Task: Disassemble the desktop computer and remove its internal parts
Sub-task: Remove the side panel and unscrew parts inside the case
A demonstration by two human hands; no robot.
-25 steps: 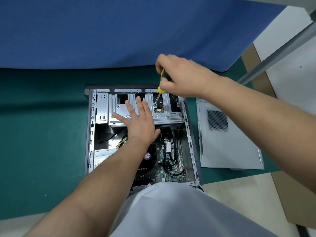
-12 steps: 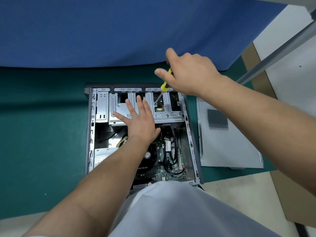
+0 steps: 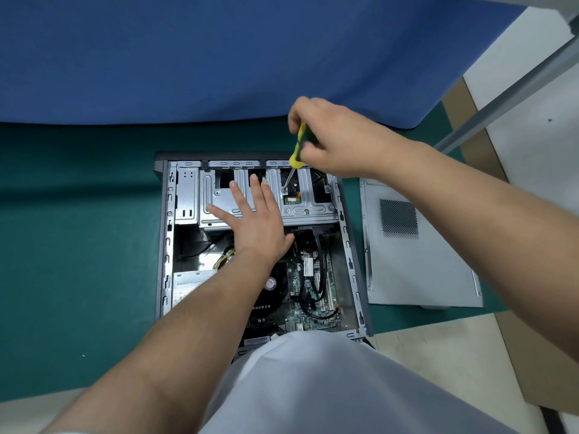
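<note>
An open desktop computer case (image 3: 165,245) lies on its side on a green mat. A silver metal drive cage (image 3: 310,208) spans its far end. My left hand (image 3: 253,220) rests flat on the cage with fingers spread. My right hand (image 3: 332,139) grips a yellow and green screwdriver (image 3: 298,148) above the cage. The screwdriver tip sits on a screw (image 3: 284,190) in the cage's right part. Below the cage lie the motherboard (image 3: 313,296) with black cables and a CPU fan partly hidden by my left forearm.
The removed grey side panel (image 3: 416,261) with a vent grille lies on the mat right of the case. A power supply (image 3: 188,286) sits at the case's near left. A blue cloth (image 3: 219,57) covers the far side. A metal bar (image 3: 513,89) slants at upper right.
My right hand has turned around the screwdriver handle, its fingers shifting between frames, while the tip stays on the same screw. My left hand has stayed flat on the cage.
</note>
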